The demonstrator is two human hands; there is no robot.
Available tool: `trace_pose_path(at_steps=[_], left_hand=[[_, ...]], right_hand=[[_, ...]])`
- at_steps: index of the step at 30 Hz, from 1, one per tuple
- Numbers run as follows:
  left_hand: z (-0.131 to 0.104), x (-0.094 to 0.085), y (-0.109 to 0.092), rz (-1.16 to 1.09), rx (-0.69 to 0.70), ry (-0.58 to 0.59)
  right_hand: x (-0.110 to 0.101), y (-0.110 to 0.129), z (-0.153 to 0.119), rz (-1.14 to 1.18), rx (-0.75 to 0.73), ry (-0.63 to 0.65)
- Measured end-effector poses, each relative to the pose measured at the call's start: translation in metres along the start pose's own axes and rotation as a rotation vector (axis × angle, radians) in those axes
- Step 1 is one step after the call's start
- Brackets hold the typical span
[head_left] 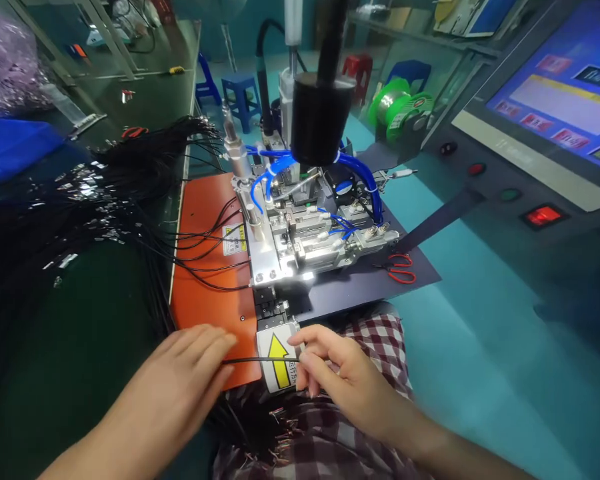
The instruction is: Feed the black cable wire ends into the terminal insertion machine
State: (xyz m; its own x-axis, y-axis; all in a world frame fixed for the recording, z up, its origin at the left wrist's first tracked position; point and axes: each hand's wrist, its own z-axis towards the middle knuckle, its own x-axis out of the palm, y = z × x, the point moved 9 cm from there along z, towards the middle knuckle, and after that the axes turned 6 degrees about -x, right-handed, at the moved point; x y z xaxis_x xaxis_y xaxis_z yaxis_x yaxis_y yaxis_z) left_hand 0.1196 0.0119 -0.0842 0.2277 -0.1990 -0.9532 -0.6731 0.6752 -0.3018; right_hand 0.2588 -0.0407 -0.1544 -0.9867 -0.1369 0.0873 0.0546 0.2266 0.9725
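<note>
A thin black cable (253, 360) stretches level between my two hands, in front of a white plate with a yellow arrow (279, 363). My right hand (337, 370) pinches its right end between thumb and fingers. Closed around the cable's left part is my left hand (180, 373), palm turned down and partly hiding it. Just beyond my hands stands a metal machine (315, 233) with blue air tubes. Several black cables (210, 270) run into its left side across an orange board (210, 313). More cables with bare ends (283, 433) lie on my lap.
A large heap of black cables (130, 173) with shiny ends covers the dark table at left. Red-handled cutters (403, 270) lie on the machine's base plate. A black cylinder (323, 120) hangs above the machine. At right is a control screen (565, 107); a green wire spool (397, 110) stands behind.
</note>
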Motion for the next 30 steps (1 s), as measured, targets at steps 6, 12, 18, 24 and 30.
trace_pose_path(at_steps=[6,12,18,24,30], left_hand=[[0.042,0.036,-0.038,-0.587,-0.114,0.260],[0.044,0.055,-0.009,-0.785,-0.308,0.255],[0.040,0.064,-0.010,-0.851,-0.345,0.313],[0.051,0.060,-0.015,-0.876,-0.349,0.308],[0.062,0.063,-0.016,-1.057,-0.422,0.300]], right_hand=[[-0.019,0.008,0.018,0.167,-0.037,-0.059],[-0.039,0.000,0.024,0.197,-0.066,-0.118],[-0.035,0.005,0.028,0.159,-0.069,-0.186],[-0.039,0.006,0.030,0.173,-0.065,-0.217],[-0.039,0.001,0.027,0.190,-0.059,-0.210]])
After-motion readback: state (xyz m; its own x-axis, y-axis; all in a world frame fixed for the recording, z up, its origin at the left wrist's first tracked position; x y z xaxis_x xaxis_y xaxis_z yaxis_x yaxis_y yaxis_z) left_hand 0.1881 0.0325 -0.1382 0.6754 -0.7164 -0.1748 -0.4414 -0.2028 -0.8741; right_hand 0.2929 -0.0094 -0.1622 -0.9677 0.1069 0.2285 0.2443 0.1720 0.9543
